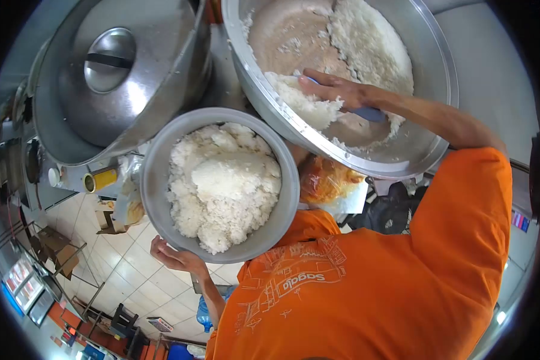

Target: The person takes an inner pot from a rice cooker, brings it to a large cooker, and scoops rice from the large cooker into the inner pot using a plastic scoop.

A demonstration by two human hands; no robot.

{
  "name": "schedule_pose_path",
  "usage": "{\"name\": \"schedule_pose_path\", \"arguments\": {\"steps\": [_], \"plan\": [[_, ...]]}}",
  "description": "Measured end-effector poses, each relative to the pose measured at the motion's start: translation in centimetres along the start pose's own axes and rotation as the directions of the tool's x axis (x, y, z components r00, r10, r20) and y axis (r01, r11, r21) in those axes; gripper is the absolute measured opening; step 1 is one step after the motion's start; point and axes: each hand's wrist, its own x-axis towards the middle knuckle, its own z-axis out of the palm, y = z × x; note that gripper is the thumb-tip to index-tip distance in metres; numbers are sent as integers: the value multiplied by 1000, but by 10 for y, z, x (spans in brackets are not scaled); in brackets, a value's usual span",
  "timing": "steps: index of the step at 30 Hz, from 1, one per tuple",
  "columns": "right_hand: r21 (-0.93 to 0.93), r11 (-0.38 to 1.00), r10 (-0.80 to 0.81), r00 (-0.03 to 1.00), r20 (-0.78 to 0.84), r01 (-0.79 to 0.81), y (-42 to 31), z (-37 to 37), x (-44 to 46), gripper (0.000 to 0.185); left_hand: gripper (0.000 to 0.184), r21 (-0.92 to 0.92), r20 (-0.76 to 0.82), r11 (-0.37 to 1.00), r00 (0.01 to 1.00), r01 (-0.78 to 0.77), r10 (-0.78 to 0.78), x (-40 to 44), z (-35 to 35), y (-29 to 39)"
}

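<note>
My left hand (179, 259) supports a round grey metal pot (156, 219) from its lower edge, fingers against its outer side. White cooked rice (228, 183) is heaped inside that pot. Above and to the right, my right hand (333, 90) reaches into a large metal basin (435, 129). It grips a blue scoop-like tool (369, 114), whose blade is mostly hidden by the hand and rice. A mound of rice (306, 105) lies against the tool, and a larger bank of rice (375, 51) lines the basin's far right side.
A big metal pot with a domed lid (102, 84) stands at upper left. Below the basin are a plastic bag of orange food (330, 183) and a black bag (387, 210). A yellow can (101, 179) and cardboard box (57, 249) are at left, above the tiled floor (132, 279).
</note>
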Motion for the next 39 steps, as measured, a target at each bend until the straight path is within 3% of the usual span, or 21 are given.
{"name": "schedule_pose_path", "arguments": {"steps": [3, 4, 7, 9, 13, 15, 18, 20, 22, 24, 25, 27, 31, 32, 33, 35, 36, 38, 39], "plan": [[-2, 962, 273, 962, -24, -273, -48, -18, -34, 115, 34, 1, -4, 999, 999, 39, -39, 0, -2, -2], [27, 962, 272, 962, -15, -271, -59, -23, -46, 114, 34, -2, -14, 999, 999, 34, -34, 0, -2, 1], [-53, 998, 30, 973, -229, -43, -66, -32, -59, 106, 34, -38, -6, 998, 998, 58, -58, 1, -1, 7], [350, 937, -6, 999, -37, 19, -98, -55, -78, 105, 32, -53, 5, 998, 1000, 19, -18, 2, -1, 4], [439, 883, -98, 979, -177, 167, -178, -32, -112, 100, 30, -143, -14, 989, 999, -39, 37, 1, -1, -5], [374, 909, -36, 927, -374, 186, -205, -4, -120, 93, 28, -144, -28, 989, 999, 22, -26, 0, -1, -3], [189, 885, -265, 796, -544, 424, -223, 101, -99, 35, 26, -173, -45, 985, 999, 2, -10, -1, -4, -4], [-230, 895, -446, 732, -516, 383, -209, 172, -62, 25, 24, -184, -82, 983, 996, 10, -26, 0, -1, -7], [-301, 899, -436, 718, -543, 319, -163, 232, -7, 19, 20, -293, -117, 956, 993, -29, -5, -1, -1, -13], [-276, 911, -412, 692, -593, 306, -153, 263, 2, 15, 17, -273, -147, 960, 989, -68, 29, 2, -5, -19], [-295, 893, -449, 706, -548, 339, -155, 267, 0, 15, 15, -263, -132, 958, 988, -117, 85, 0, -5, -21], [-288, 931, -359, 722, -592, 226, -156, 276, -15, 16, 14, -247, -147, 961, 985, -122, 87, -1, -9, -18], [-252, 936, -352, 678, -645, 246, -140, 285, -33, 23, 13, -243, -105, 956, 985, -162, 140, 2, -12, -14], [-187, 970, -238, 784, -574, 158, -139, 283, -41, 22, 20, -211, -117, 960, 980, -185, 163, 3, -11, -13], [-184, 970, -238, 784, -574, 160, -141, 281, -47, 22, 20, -208, -117, 960, 979, -187, 165, 3, -11, -13], [-410, 882, -439, 721, -536, 232, -142, 279, -58, 18, 24, -213, -99, 963, 984, -164, 145, 3, -9, -15], [-405, 885, -437, 717, -543, 232, -141, 275, -64, 18, 24, -212, -96, 962, 983, -172, 154, 4, -9, -15], [-439, 886, -292, 915, -279, 149, -136, 271, -75, 19, 27, -138, -87, 964, 972, -227, 217, 4, -8, -16], [-431, 891, -287, 914, -286, 145, -132, 274, -72, 19, 27, -138, -79, 962, 971, -234, 225, 3, -8, -16]]}}
